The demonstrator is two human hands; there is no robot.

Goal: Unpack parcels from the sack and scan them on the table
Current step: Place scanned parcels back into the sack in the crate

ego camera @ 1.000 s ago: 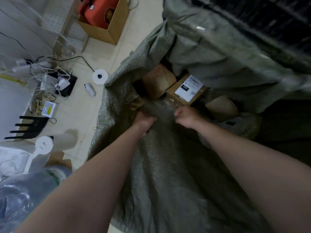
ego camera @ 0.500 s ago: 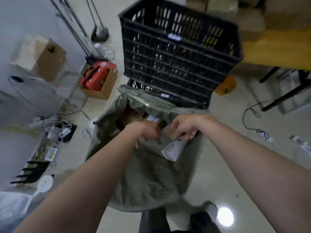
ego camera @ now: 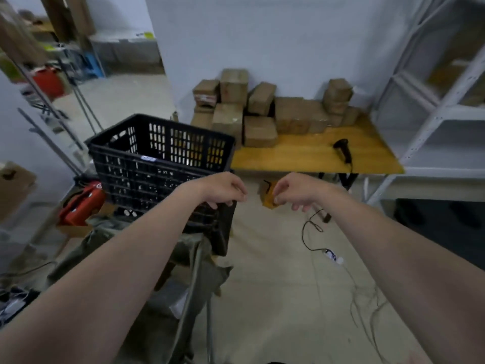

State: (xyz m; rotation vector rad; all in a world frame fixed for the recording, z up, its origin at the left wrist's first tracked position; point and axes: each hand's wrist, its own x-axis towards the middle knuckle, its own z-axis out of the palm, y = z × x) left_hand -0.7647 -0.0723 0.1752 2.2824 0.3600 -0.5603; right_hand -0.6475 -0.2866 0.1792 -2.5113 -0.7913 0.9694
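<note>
- Sack (ego camera: 78, 250): grey-green woven cloth, slumped and crumpled on the floor at 7 o'clock.
- Table (ego camera: 301, 157): yellow wooden top at 1 o'clock, its far edge against the white wall.
- Parcels (ego camera: 259, 131): brown taped cardboard boxes, piled unevenly along the table's far edge, from 12 to 1 o'clock.
- Scanner (ego camera: 342, 148): black handheld, lying on the tabletop at 2 o'clock, near the front edge.

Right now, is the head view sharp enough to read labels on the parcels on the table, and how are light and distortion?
Head view: no, motion blur softens the parcels on the table; no label reads. Head view: left hand and right hand smear at the fingers. Head view: the wide lens bows the white shelf. Head view: flat light, no glare.
</note>
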